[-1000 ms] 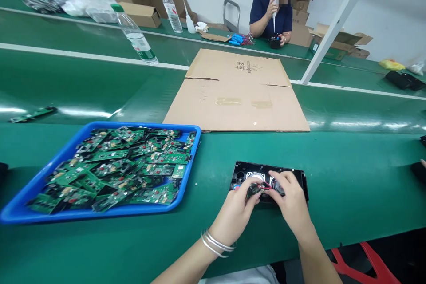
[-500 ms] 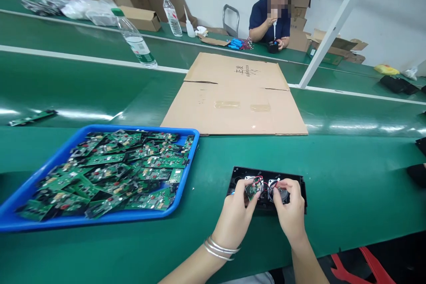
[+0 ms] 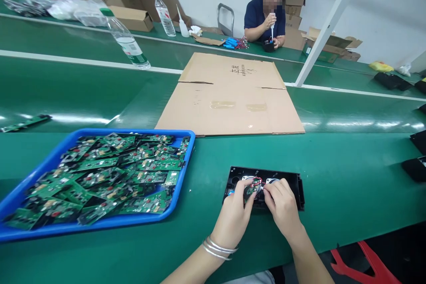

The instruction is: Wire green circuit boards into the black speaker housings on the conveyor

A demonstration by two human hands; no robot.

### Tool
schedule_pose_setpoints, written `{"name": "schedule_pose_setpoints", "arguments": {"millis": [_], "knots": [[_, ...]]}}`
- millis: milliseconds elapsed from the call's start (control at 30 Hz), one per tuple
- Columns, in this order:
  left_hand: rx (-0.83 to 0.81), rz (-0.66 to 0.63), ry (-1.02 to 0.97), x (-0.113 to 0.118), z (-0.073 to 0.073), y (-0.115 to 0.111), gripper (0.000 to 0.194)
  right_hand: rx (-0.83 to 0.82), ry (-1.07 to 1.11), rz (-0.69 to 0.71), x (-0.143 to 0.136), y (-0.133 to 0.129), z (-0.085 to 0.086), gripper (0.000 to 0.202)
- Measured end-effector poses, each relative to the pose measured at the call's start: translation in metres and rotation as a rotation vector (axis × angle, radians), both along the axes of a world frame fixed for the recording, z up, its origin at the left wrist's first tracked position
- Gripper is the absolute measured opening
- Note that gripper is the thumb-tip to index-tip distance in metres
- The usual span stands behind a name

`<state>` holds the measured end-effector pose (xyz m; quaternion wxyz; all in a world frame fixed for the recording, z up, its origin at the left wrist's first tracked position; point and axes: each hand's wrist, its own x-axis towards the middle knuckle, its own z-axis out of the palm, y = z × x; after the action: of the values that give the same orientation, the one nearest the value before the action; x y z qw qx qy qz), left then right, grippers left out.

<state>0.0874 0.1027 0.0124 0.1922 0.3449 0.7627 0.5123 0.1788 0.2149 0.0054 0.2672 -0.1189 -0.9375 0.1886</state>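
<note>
A black plastic housing (image 3: 290,191) lies on the green bench top, with round speakers set in it that are partly covered by my hands. My left hand (image 3: 234,206) pinches a small green circuit board (image 3: 249,190) above the housing's left half. Red and black wires (image 3: 256,181) loop over that board. Close against the board's right edge, my right hand (image 3: 282,199) has thumb and fingers pressed together on a small white wire connector (image 3: 261,188), mostly hidden by the fingertips. Whether the connector sits in the board cannot be made out.
A blue tray (image 3: 181,191) heaped with green circuit boards stands at left. Flattened cardboard (image 3: 229,93) lies ahead, near a water bottle (image 3: 128,44). Across the bench a person (image 3: 264,20) holds a white dropper bottle over a black part. Black housings (image 3: 416,168) sit at the right edge.
My right hand has moved left from over the right speaker to the circuit board, bringing the connector to its edge. My left hand keeps its hold. The co-worker's dropper bottle shows more clearly.
</note>
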Motion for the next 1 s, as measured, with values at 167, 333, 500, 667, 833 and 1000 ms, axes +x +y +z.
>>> {"name": "schedule_pose_setpoints", "arguments": {"millis": [167,333,500,667,833,1000], "knots": [[0.013,-0.039,0.066,0.0011,-0.0007,-0.0013,0.020,-0.026,-0.070,-0.001,-0.0005,-0.0002,0.0039,0.024],[0.030,-0.073,0.107,-0.0002,0.0000,-0.0015,0.022,-0.013,-0.119,0.029,-0.0007,0.0007,0.0034,0.025],[0.039,-0.119,0.118,-0.0008,-0.0014,-0.0013,0.024,-0.007,-0.131,0.004,-0.0020,0.0003,0.0021,0.025],[0.011,-0.125,0.118,0.0013,-0.0021,-0.0018,0.026,0.008,-0.125,-0.002,-0.0021,-0.0003,0.0012,0.023],[0.002,-0.153,0.137,0.0002,-0.0013,-0.0010,0.026,0.053,-0.167,0.063,-0.0004,0.0018,0.0020,0.022],[0.010,-0.159,0.138,-0.0022,-0.0008,-0.0003,0.026,0.071,-0.159,0.105,-0.0003,0.0054,0.0037,0.024]]}}
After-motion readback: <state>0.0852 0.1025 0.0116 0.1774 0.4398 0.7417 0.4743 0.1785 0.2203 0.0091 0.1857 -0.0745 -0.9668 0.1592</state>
